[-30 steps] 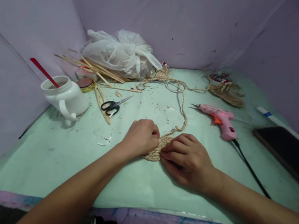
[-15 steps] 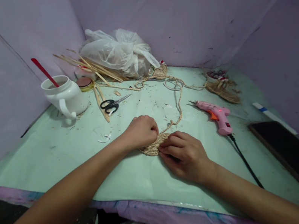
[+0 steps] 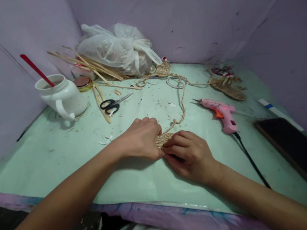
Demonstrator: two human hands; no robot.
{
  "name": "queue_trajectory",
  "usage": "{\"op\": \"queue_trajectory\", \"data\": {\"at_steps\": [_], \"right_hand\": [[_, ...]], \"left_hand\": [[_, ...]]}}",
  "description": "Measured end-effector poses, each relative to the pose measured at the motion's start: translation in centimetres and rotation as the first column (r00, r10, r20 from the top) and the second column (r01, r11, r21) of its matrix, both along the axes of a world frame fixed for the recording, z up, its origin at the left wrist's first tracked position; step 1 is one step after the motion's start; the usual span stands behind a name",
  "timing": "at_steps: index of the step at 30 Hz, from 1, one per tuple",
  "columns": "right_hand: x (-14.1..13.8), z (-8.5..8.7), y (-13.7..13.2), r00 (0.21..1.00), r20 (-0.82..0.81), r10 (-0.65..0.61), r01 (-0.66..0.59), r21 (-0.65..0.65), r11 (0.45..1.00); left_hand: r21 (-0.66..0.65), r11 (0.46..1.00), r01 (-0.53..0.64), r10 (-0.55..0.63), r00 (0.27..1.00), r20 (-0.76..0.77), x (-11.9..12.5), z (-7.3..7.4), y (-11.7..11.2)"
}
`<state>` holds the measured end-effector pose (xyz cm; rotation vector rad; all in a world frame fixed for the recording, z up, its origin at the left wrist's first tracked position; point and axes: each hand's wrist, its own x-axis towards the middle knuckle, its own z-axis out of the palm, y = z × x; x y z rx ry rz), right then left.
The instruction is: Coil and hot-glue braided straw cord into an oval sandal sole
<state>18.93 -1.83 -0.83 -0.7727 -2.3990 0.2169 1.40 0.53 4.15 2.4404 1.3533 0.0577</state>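
Between my two hands lies a flat coil of braided straw rope (image 3: 164, 139), its left part covered by my left hand (image 3: 143, 139). That hand is closed over the coil, its thumb down at the near edge. My right hand (image 3: 190, 156) pinches the coil's right side, close to my left thumb. A loose length of the braided rope (image 3: 183, 106) leaves the coil's far edge and runs back across the table. Fingertips of both hands are partly hidden.
Right of my hands lies a pink glue gun (image 3: 222, 113) with a lit red light, then a dark phone (image 3: 298, 151). Scissors (image 3: 113, 105), a white mug (image 3: 63, 96) with a red stick, straw strips (image 3: 98, 67) and a plastic bag (image 3: 118, 48) are further back.
My left hand has moved down over the coil's left side, its thumb now at the near edge beside my right fingers. My right hand keeps its pinch. The view has shifted slightly.
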Motion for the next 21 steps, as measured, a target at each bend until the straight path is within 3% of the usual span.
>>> {"op": "queue_trajectory", "data": {"at_steps": [3,10,13,17,21], "right_hand": [[0.1,0.0,0.0,1.0,-0.011,0.001,-0.001,-0.015,1.0],[0.2,0.2,-0.3,1.0,-0.013,0.003,-0.004,-0.069,0.998],[0.3,0.4,-0.3,0.995,-0.101,-0.014,0.006,-0.078,0.997],[1.1,0.7,0.7,0.946,-0.276,-0.169,0.157,-0.065,0.985],[2.8,0.8,2.5,0.852,-0.374,-0.366,0.374,-0.055,0.926]], "left_hand": [[0.09,0.995,0.05,-0.047,0.998,-0.038,0.2,-0.4,-0.3],[0.16,0.987,-0.022,0.034,0.997,-0.073,1.1,-0.5,-1.2],[0.179,0.983,-0.035,0.05,0.996,-0.079,1.4,-0.7,-1.3],[0.161,0.986,-0.035,0.048,0.996,-0.077,1.3,-0.9,-1.2],[0.153,0.988,-0.031,0.042,0.996,-0.073,1.2,-0.8,-1.1]]}}
